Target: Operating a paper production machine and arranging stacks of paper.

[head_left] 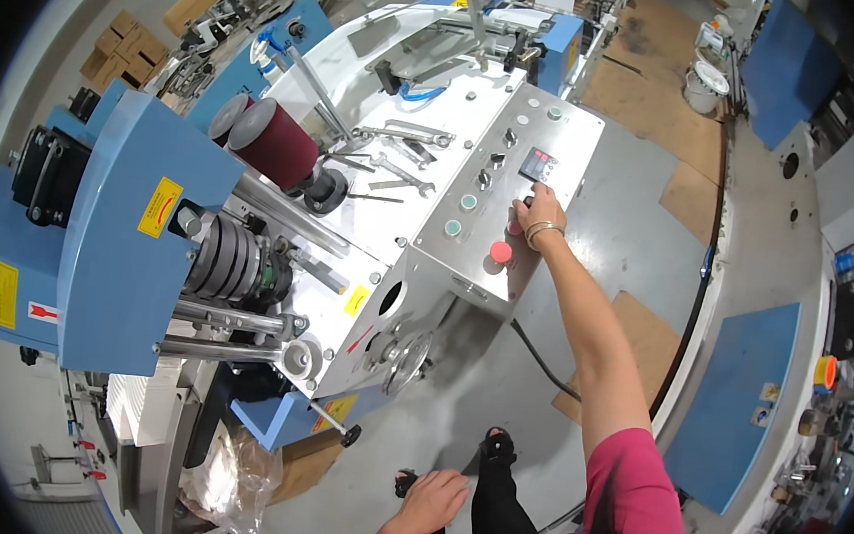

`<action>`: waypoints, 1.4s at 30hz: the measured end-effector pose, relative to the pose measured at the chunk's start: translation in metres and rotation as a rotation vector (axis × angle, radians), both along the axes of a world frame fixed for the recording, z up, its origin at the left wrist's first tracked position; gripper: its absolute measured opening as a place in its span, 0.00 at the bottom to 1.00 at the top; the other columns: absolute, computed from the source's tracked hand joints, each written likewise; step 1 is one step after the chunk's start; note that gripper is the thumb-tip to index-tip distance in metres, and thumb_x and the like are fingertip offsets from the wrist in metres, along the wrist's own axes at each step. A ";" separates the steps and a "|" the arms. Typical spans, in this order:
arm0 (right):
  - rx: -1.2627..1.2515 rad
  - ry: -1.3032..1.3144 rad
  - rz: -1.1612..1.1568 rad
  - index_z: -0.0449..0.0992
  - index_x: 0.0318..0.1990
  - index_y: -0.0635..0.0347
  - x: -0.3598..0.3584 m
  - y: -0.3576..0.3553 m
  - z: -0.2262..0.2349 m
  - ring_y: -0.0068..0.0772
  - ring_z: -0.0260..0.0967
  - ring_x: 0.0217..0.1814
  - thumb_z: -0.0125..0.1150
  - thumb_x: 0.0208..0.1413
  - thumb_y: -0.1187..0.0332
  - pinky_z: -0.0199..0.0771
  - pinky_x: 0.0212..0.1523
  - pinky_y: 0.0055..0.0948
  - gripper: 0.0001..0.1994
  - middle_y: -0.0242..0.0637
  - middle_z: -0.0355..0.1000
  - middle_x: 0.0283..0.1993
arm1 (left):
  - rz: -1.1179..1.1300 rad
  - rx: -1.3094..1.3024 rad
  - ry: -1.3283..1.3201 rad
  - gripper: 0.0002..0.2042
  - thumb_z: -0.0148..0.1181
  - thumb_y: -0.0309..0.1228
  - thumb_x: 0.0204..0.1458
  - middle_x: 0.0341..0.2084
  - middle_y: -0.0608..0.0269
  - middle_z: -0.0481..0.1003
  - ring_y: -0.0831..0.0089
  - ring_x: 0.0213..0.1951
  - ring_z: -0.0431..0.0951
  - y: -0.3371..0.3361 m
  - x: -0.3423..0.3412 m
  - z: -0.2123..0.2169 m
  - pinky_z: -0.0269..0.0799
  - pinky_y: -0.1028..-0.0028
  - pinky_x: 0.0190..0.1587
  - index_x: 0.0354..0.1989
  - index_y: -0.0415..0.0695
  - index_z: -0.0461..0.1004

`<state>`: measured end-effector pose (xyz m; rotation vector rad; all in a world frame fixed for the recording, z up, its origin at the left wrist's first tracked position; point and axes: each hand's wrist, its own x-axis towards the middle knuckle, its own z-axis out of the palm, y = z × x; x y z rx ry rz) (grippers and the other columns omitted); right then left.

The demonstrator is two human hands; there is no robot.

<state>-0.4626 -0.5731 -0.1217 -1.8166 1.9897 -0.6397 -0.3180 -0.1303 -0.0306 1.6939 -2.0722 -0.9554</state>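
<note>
My right hand [542, 210], with bracelets at the wrist, reaches onto the sloping metal control panel [480, 161]. Its fingers close around a dark control knob [528, 202], mostly covered by them, just below a small digital display [539, 163]. Partly behind the hand is a red button [515, 226]; a larger red mushroom button [500, 252] sits nearer to me. Black selector switches [497, 160] and green buttons [468, 202] line the panel's left side. My left hand [435, 503] rests low by my leg, empty, its fingers stretched out.
Wrenches [405, 170] and other tools lie on the white machine top, beside dark red rollers [274, 143]. A blue machine housing [139, 234] stands left. A black cable [545, 362] crosses the floor near cardboard [626, 348]. Farther off stands a white bucket [705, 86].
</note>
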 end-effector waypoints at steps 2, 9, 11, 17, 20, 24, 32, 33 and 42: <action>0.055 0.019 -0.025 0.66 0.46 0.58 -0.003 -0.005 -0.001 0.45 0.68 0.48 0.59 0.49 0.59 0.71 0.46 0.39 0.19 0.45 0.67 0.47 | 0.003 -0.003 -0.004 0.08 0.57 0.31 0.47 0.35 0.61 0.71 0.61 0.36 0.73 -0.001 0.000 0.001 0.67 0.66 0.39 0.35 0.43 0.72; 0.078 0.122 0.009 0.66 0.43 0.59 0.002 -0.007 0.001 0.45 0.69 0.47 0.56 0.50 0.61 0.72 0.45 0.40 0.16 0.44 0.67 0.46 | 0.027 -0.002 -0.002 0.09 0.57 0.31 0.47 0.36 0.61 0.71 0.61 0.38 0.73 -0.001 0.002 0.001 0.67 0.66 0.41 0.36 0.43 0.72; 0.054 0.115 0.006 0.69 0.40 0.58 0.002 -0.005 0.003 0.47 0.69 0.46 0.54 0.49 0.63 0.71 0.44 0.41 0.12 0.44 0.69 0.46 | 0.034 -0.007 0.000 0.09 0.57 0.31 0.47 0.36 0.61 0.72 0.61 0.38 0.73 0.001 0.003 -0.002 0.67 0.66 0.41 0.36 0.43 0.72; 0.117 0.135 0.070 0.70 0.43 0.53 0.002 -0.002 0.011 0.43 0.69 0.48 0.54 0.48 0.68 0.71 0.46 0.39 0.13 0.41 0.67 0.48 | 0.051 -0.006 -0.018 0.09 0.57 0.31 0.47 0.36 0.61 0.72 0.61 0.38 0.73 0.010 0.006 -0.007 0.68 0.66 0.42 0.37 0.44 0.73; 0.121 0.155 0.106 0.70 0.43 0.51 0.003 0.000 0.015 0.42 0.69 0.49 0.55 0.47 0.68 0.71 0.47 0.38 0.13 0.39 0.68 0.48 | 0.056 0.008 -0.029 0.09 0.57 0.31 0.47 0.35 0.61 0.72 0.62 0.38 0.73 0.015 0.008 -0.006 0.68 0.66 0.41 0.36 0.44 0.73; 0.125 0.207 0.161 0.71 0.45 0.49 -0.005 -0.006 -0.001 0.44 0.69 0.48 0.51 0.51 0.68 0.70 0.46 0.39 0.13 0.40 0.69 0.47 | 0.068 -0.004 -0.001 0.08 0.58 0.31 0.46 0.33 0.59 0.73 0.59 0.36 0.73 0.017 0.009 -0.009 0.67 0.65 0.39 0.34 0.43 0.73; -0.004 0.157 0.101 0.70 0.49 0.45 -0.027 -0.007 -0.013 0.46 0.70 0.46 0.51 0.51 0.68 0.71 0.43 0.41 0.16 0.41 0.73 0.42 | 0.067 -0.008 -0.029 0.08 0.57 0.29 0.45 0.34 0.61 0.72 0.62 0.37 0.72 0.014 0.009 -0.007 0.66 0.65 0.38 0.35 0.44 0.72; -0.047 0.150 0.076 0.70 0.49 0.45 -0.035 -0.001 -0.022 0.47 0.70 0.45 0.50 0.51 0.68 0.71 0.43 0.41 0.16 0.41 0.73 0.43 | 0.061 -0.020 -0.017 0.08 0.58 0.29 0.45 0.34 0.62 0.72 0.63 0.37 0.72 0.017 0.007 -0.011 0.66 0.66 0.38 0.34 0.44 0.72; -0.137 0.126 0.379 0.72 0.48 0.36 -0.030 0.047 -0.042 0.40 0.68 0.43 0.49 0.48 0.73 0.72 0.41 0.38 0.20 0.35 0.71 0.40 | 0.032 0.005 -0.018 0.08 0.57 0.31 0.46 0.31 0.62 0.70 0.64 0.37 0.71 0.027 0.004 -0.015 0.64 0.67 0.40 0.35 0.45 0.71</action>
